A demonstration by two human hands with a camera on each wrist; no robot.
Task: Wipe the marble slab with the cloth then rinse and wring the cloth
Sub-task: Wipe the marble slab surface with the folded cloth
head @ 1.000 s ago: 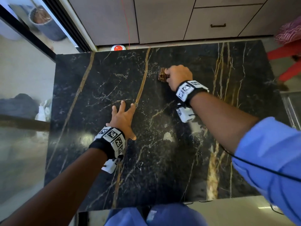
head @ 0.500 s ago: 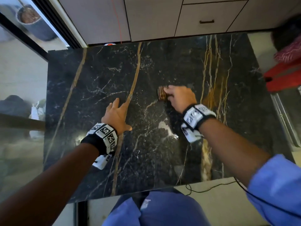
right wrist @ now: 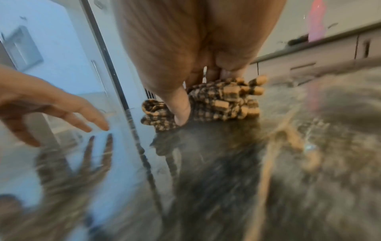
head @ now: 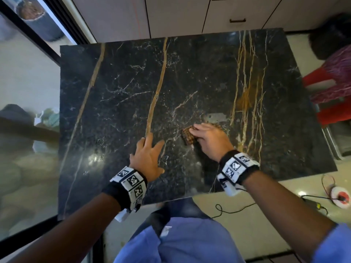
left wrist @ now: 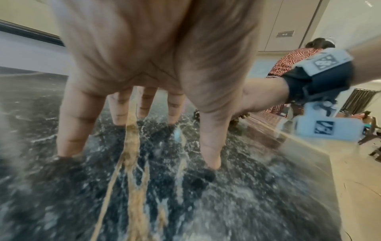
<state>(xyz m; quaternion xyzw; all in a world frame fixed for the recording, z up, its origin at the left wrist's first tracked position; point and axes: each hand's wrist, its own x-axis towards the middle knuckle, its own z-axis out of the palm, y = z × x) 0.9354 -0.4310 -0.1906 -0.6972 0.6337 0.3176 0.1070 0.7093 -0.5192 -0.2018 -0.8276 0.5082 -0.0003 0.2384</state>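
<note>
A black marble slab (head: 117, 95) with gold and white veins fills the head view. My right hand (head: 206, 140) presses a bunched brown checked cloth (head: 188, 136) onto the slab near its front middle, fingers and thumb curled round it. In the right wrist view the thumb pins the cloth (right wrist: 222, 101) against the marble (right wrist: 237, 179). My left hand (head: 147, 155) rests flat on the slab just left of the cloth, fingers spread and straight. The left wrist view shows its fingertips (left wrist: 69, 146) touching the stone (left wrist: 144, 203), with nothing held.
Pale cabinets with a drawer handle (head: 237, 20) stand beyond the slab. A glass panel (head: 24, 149) runs along the left. A person in a red patterned garment (head: 334, 73) is at the right. Cables and a round white-and-red device (head: 340, 197) lie on the floor at the front right.
My right hand has dragged the cloth from the slab's far middle toward the front edge. The left hand stays flat on the stone, with the view shifting as the head moved back.
</note>
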